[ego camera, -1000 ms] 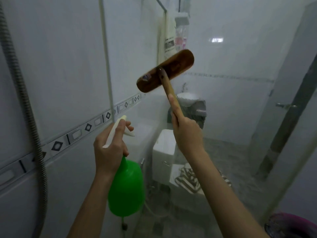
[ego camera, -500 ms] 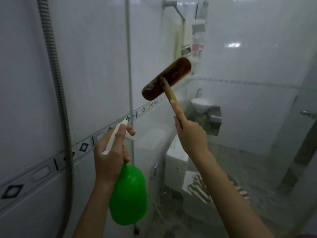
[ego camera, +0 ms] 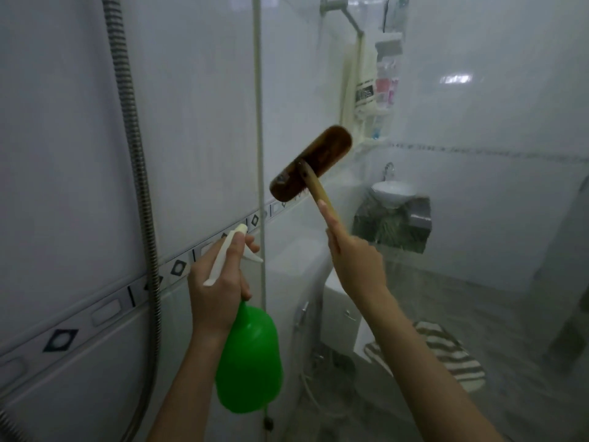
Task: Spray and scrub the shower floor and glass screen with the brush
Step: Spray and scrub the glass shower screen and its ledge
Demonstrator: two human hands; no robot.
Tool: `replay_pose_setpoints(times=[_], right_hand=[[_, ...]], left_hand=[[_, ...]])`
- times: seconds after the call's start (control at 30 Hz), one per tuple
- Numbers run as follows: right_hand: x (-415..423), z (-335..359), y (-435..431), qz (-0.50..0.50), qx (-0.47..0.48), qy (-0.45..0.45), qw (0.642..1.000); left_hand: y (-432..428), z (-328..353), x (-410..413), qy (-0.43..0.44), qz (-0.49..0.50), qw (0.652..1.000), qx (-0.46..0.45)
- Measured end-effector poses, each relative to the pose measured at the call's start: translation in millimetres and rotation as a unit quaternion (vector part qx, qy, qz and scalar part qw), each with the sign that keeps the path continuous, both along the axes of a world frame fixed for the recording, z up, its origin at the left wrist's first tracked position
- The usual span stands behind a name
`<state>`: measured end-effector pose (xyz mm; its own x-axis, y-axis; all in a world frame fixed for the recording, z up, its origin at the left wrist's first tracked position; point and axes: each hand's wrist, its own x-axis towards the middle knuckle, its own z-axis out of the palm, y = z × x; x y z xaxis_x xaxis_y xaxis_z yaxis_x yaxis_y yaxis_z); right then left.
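Against the glass screen [ego camera: 414, 218], a brush [ego camera: 310, 163] is gripped by the right hand [ego camera: 357, 266], head slanting up-right. An opaque green spray bottle [ego camera: 248, 358] is clasped by the left hand [ego camera: 216, 288].

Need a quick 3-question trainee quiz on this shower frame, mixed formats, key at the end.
1. True or false: the left hand holds the green spray bottle.
2. The brush handle is gripped by: A) both hands B) the right hand C) neither hand.
3. Fill in: the brush head is raised against the ____ screen.

Key: 1 true; 2 B; 3 glass.
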<state>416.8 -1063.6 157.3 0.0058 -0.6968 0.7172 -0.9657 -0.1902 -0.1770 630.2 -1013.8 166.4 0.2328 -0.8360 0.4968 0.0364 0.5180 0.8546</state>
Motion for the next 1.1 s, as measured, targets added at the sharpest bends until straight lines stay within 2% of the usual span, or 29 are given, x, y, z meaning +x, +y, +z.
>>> replay_pose_setpoints(times=[0.13, 0.37, 0.47, 0.6, 0.7, 0.77, 0.83, 0.9, 1.03, 1.1], right_hand=[[-32, -84, 69, -0.012, 0.048, -0.086, 0.995], [-16, -25, 26, -0.042, -0.005, -0.022, 0.999], [-41, -69, 63, -0.027, 0.037, -0.049, 0.998], [-68, -129, 125, -0.084, 0.059, -0.144, 0.984], [-73, -79, 111, -0.063, -0.019, -0.147, 0.987], [-79, -27, 89, -0.032, -0.079, -0.18, 0.98], [-90, -5, 81, -0.02, -0.129, -0.197, 0.972], [-99, -27, 93, -0.033, -0.129, -0.197, 0.971], [-103, -120, 148, -0.095, -0.037, -0.24, 0.965], [-110, -113, 151, -0.097, -0.039, -0.231, 0.967]], left_hand=[[2, -2, -2, 0.023, -0.007, 1.0, 0.001], [5, -11, -18, -0.008, 0.005, 1.0, 0.003], [7, -16, -29, -0.002, -0.017, 1.0, 0.0], [9, -22, -40, -0.011, -0.05, 0.999, 0.0], [10, -24, -51, -0.026, -0.061, 0.998, -0.002], [11, -24, -59, -0.037, -0.064, 0.997, -0.001], [11, -24, -66, -0.033, -0.071, 0.997, -0.001], [11, -22, -71, -0.023, -0.084, 0.996, -0.003], [11, -22, -84, -0.02, -0.11, 0.994, -0.011], [10, -24, -92, -0.026, -0.122, 0.992, -0.01]])
